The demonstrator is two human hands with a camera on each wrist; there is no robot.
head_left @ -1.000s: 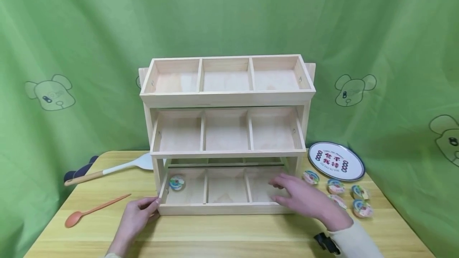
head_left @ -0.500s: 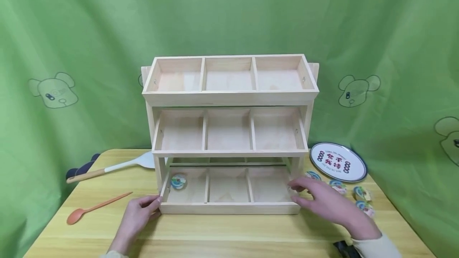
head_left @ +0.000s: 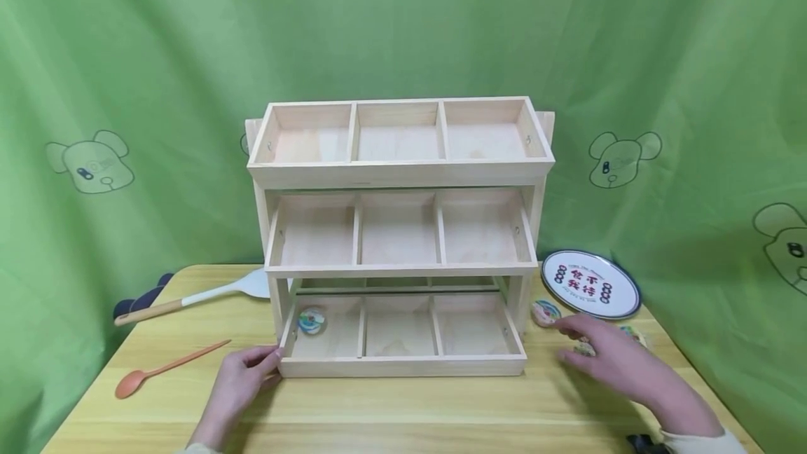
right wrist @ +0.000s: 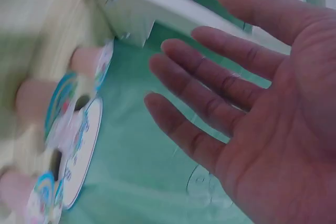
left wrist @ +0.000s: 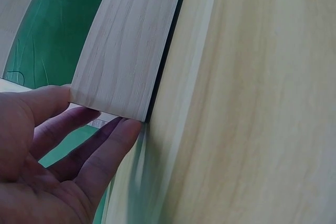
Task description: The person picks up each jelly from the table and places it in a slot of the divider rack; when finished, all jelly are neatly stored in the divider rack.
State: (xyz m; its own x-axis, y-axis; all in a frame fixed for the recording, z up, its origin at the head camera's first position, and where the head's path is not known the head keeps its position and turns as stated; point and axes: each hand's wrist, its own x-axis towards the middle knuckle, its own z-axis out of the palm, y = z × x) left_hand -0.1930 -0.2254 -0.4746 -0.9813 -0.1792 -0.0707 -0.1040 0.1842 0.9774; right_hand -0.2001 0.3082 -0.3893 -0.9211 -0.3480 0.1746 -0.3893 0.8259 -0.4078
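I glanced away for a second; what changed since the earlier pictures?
The right hand moved rightward, from over the bottom tray's right compartment to near the cups on the table; it holds nothing. No pickup or release shows. The left hand stays gripping the tray's left front corner; the cup inside, plate, spoon and spatula are where they were.

Lower right in the head view, the right hand (head_left: 618, 358) is partly hiding cups (head_left: 633, 333); left of centre, the spatula (head_left: 208, 294) is passing behind the rack (head_left: 400, 272). At the right wrist view's left, cups are showing blurred.
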